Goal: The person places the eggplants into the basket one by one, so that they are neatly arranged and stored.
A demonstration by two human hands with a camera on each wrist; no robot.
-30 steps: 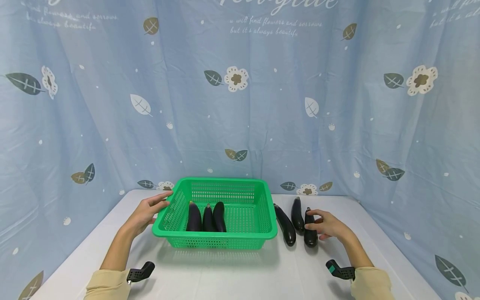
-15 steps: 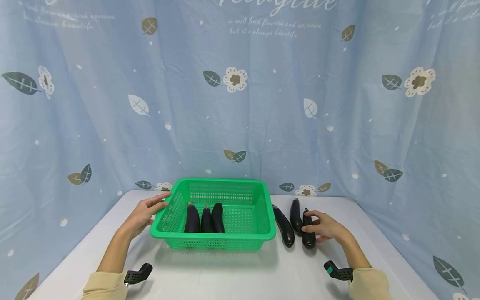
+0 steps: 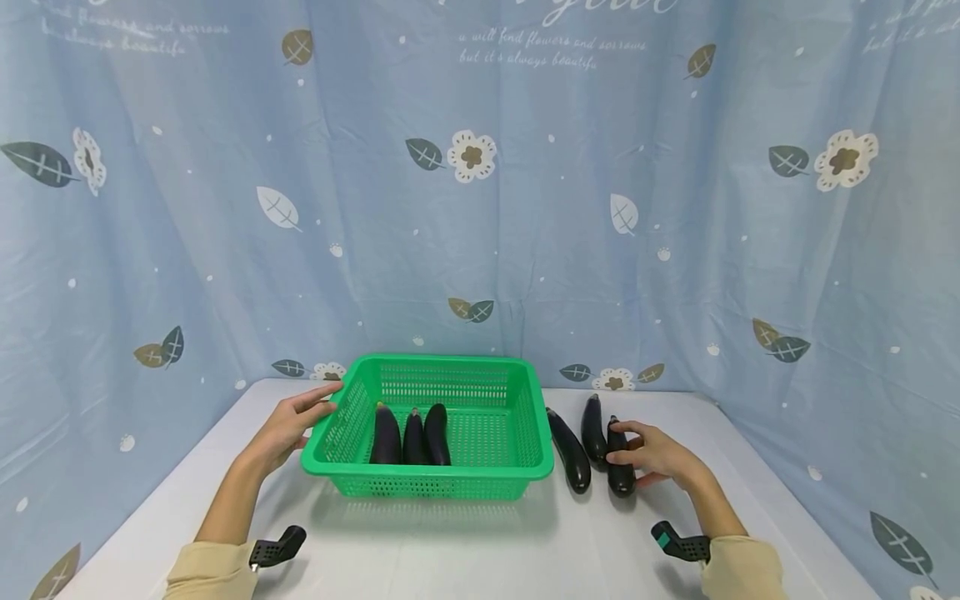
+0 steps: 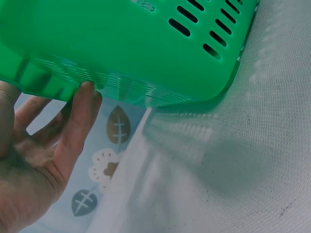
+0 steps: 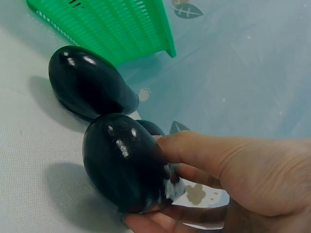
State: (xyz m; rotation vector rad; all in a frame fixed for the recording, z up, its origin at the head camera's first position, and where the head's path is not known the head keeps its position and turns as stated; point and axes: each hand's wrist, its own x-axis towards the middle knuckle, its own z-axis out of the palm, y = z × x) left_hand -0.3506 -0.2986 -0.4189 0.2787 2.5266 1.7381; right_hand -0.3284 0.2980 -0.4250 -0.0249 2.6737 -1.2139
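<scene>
In the head view a green basket (image 3: 435,483) holds three dark eggplants, one of them the leftmost eggplant (image 3: 386,437). My left hand (image 3: 281,429) rests its fingers on the basket's left rim; in the left wrist view the hand (image 4: 48,150) touches the green wall. To the right of the basket lie three more eggplants. My right hand (image 3: 656,457) has thumb and fingers around the rightmost eggplant (image 3: 621,477). The right wrist view shows the hand (image 5: 228,179) gripping that eggplant (image 5: 121,160), its fingertips partly hidden beneath it.
Beside the basket's right wall lies one eggplant (image 3: 572,454), and another eggplant (image 3: 593,425) sits between it and the gripped one. A white table (image 3: 420,558) carries everything. Behind and at both sides hangs a blue patterned curtain (image 3: 540,250).
The right hand's fingers have settled more closely around the rightmost eggplant, which stays on the table. The left hand keeps its place on the basket rim; the head view shifts slightly.
</scene>
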